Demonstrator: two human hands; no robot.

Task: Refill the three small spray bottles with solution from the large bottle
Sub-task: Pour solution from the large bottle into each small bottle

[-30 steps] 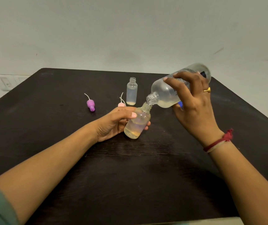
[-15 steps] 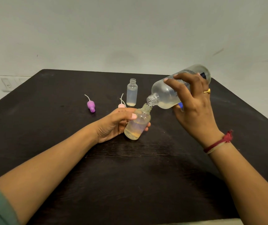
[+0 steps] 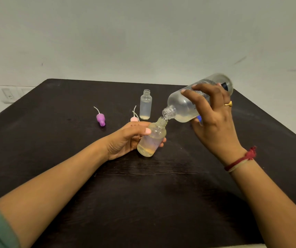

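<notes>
My left hand grips a small clear bottle, tilted to the right above the table, with pale yellowish liquid in its lower part. My right hand holds the large clear bottle tipped down to the left, its open mouth touching the small bottle's neck. A second small open bottle stands upright behind them with a little liquid at its bottom. A purple spray cap and a pink spray cap lie on the table, each with a white tube.
Everything rests on a dark wooden table against a pale wall. A blue object shows partly behind my right hand. A wall socket sits at the far left, beyond the table edge.
Both hands and bottles have stayed almost where they were, with the large bottle's mouth held at the small bottle's neck throughout.
</notes>
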